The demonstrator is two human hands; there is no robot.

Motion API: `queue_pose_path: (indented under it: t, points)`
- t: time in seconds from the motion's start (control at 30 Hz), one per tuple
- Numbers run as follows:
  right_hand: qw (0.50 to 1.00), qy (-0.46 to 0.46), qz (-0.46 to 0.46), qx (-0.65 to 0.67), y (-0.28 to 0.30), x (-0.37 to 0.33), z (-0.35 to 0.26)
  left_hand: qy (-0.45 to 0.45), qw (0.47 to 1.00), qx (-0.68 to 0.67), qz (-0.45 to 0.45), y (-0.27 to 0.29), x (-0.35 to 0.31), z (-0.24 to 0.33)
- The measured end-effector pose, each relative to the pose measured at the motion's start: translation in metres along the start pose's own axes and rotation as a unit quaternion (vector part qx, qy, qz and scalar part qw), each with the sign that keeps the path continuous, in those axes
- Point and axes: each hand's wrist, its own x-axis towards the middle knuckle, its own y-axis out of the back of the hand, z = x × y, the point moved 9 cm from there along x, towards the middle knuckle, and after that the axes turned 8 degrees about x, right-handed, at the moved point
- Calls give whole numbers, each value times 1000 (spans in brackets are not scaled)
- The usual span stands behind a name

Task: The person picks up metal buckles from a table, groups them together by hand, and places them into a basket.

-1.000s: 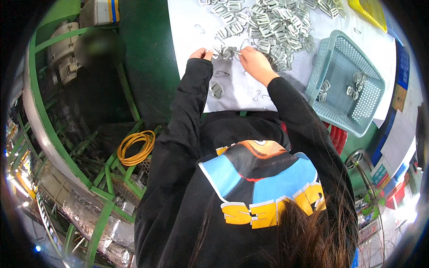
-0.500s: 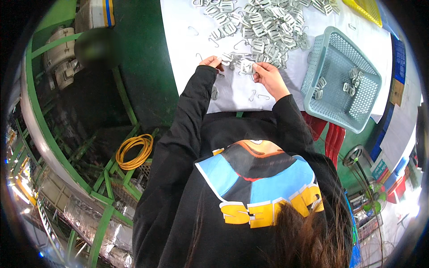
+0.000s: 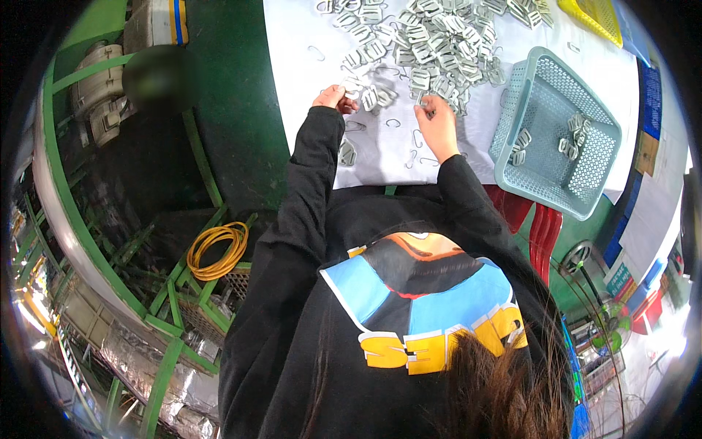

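Note:
A heap of grey slotted metal buckles covers the far middle of the white-covered table. My left hand is closed on a metal buckle, held between thumb and fingers left of the heap. Just right of it lie a few more buckles. My right hand is at the near edge of the heap with thumb and fingers pinched together; what lies between them is too small to make out. Thin bent wire pieces are scattered on the cloth between my hands. Near my left wrist lies another small group of buckles.
A grey-blue perforated basket with several buckles inside stands at the right of the table. Beyond it is a yellow basket. A red stool is below the table's right edge. Coiled yellow hose hangs on green framing at left.
My hands have moved apart. The left has drawn slightly left with a buckle; the right has let go of its buckle and reached to the heap. Another wire piece shows on the cloth.

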Motion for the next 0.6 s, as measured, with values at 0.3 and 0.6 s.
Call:
queue_pose_path:
  t: [0.3, 0.6]
  points:
    - [910, 264, -56, -314, -13, 50, -55, -79, 944, 278, 160, 29, -8, 19]
    - [961, -118, -146, 203, 22, 61, -27, -57, 961, 247, 115, 32, -11, 28]
